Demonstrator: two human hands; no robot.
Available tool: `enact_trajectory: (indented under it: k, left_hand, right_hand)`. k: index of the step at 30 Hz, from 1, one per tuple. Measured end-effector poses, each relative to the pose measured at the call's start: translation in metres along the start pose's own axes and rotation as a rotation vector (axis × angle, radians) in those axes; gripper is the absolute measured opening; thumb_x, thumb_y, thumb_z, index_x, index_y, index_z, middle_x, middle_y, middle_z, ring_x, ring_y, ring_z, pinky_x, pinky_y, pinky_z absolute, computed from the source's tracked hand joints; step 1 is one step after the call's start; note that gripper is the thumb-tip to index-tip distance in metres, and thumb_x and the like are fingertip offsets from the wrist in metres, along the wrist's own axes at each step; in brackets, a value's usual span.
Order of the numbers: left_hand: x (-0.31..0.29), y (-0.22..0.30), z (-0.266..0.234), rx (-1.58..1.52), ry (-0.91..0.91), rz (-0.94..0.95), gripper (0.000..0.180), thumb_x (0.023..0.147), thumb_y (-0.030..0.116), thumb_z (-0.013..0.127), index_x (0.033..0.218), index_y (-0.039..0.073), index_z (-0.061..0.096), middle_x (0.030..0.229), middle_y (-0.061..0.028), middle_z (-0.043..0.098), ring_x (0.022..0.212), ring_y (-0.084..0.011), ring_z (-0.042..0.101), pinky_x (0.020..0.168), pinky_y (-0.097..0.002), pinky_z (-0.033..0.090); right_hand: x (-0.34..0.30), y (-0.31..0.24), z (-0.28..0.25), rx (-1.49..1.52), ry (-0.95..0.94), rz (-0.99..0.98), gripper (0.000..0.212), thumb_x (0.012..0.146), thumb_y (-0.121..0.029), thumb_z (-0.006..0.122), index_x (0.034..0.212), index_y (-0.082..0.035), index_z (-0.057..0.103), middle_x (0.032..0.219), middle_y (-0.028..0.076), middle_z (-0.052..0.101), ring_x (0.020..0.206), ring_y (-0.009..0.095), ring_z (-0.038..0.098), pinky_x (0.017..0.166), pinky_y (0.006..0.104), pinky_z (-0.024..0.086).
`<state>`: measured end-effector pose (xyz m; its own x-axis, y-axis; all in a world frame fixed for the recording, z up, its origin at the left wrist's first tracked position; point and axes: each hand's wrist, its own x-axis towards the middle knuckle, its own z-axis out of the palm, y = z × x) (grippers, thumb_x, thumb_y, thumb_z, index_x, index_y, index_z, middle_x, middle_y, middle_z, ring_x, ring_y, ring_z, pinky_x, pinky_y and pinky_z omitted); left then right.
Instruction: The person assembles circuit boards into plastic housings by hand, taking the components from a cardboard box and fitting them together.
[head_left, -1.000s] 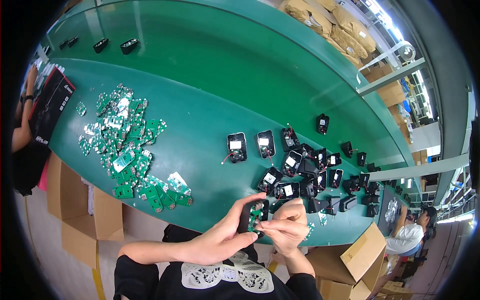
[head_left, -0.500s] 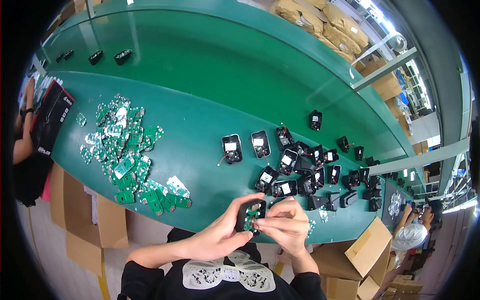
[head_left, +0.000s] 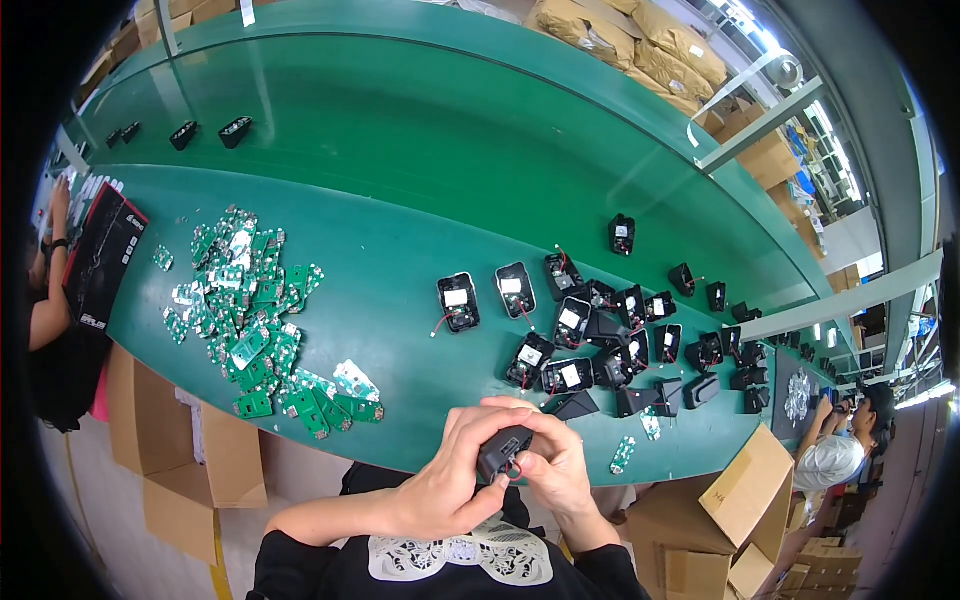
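Close in front of my body, a small black plastic housing is held between both hands, its dark outer side turned up. My left hand wraps round it from the left. On the other side, my right hand grips it, with the thumb near a short loop of red wire at the lower edge. The inside of the housing is turned out of sight. Several similar open black housings, some with white labels and red wires, are grouped beyond my right hand. Green circuit boards lie heaped on the left.
A green conveyor belt runs behind the green worktable and carries some black housings. Open cardboard boxes stand below the edge at left and right. Other people sit far left and far right.
The housing has been turned over: its open side with a green board showed before, now its black outside does. My right fingers have moved from inside it to its side.
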<state>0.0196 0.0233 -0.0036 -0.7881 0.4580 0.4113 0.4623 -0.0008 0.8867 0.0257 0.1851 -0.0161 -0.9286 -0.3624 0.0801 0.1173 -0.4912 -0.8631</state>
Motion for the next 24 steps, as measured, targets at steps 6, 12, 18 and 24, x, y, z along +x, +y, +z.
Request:
enact_trajectory:
  k: [6,12,18,24]
  left_hand:
    - [-0.006,0.000,0.008,-0.158,0.111,-0.075,0.062,0.069,-0.004,0.054,0.125,-0.001,0.029,0.116,-0.0189,0.040,0.103,-0.0336,0.039,0.090,-0.0418,0.031]
    - [-0.001,0.001,0.005,0.186,0.148,0.044,0.067,0.064,-0.003,0.059,0.125,0.002,0.032,0.111,-0.0173,0.040,0.099,-0.0331,0.039,0.087,-0.0416,0.032]
    - [0.000,-0.001,0.002,0.311,0.216,0.100,0.066,0.062,0.000,0.065,0.121,0.005,0.038,0.109,-0.0147,0.043,0.097,-0.0303,0.040,0.083,-0.0393,0.033]
    - [0.000,-0.008,0.005,0.417,0.244,0.209,0.064,0.061,0.004,0.070,0.118,0.006,0.041,0.109,-0.0125,0.044,0.094,-0.0278,0.042,0.082,-0.0365,0.034]
  right_hand:
    - [-0.001,-0.003,0.007,-0.113,0.043,-0.034,0.035,0.081,-0.006,0.060,0.115,-0.002,0.052,0.124,0.020,0.042,0.114,0.027,0.045,0.089,0.0368,0.044]
    - [-0.016,-0.015,0.009,-0.456,0.172,-0.206,0.022,0.072,0.007,0.062,0.094,0.007,0.056,0.096,0.016,0.054,0.080,0.019,0.060,0.063,0.0234,0.052]
    - [-0.014,-0.024,0.015,-0.419,0.308,0.055,0.015,0.076,0.002,0.064,0.088,0.007,0.060,0.085,0.014,0.062,0.072,0.016,0.063,0.058,0.0236,0.053]
    - [-0.010,-0.027,0.015,-0.210,0.307,0.153,0.012,0.080,-0.002,0.062,0.090,0.006,0.062,0.080,0.012,0.064,0.068,0.015,0.063,0.055,0.0219,0.052]
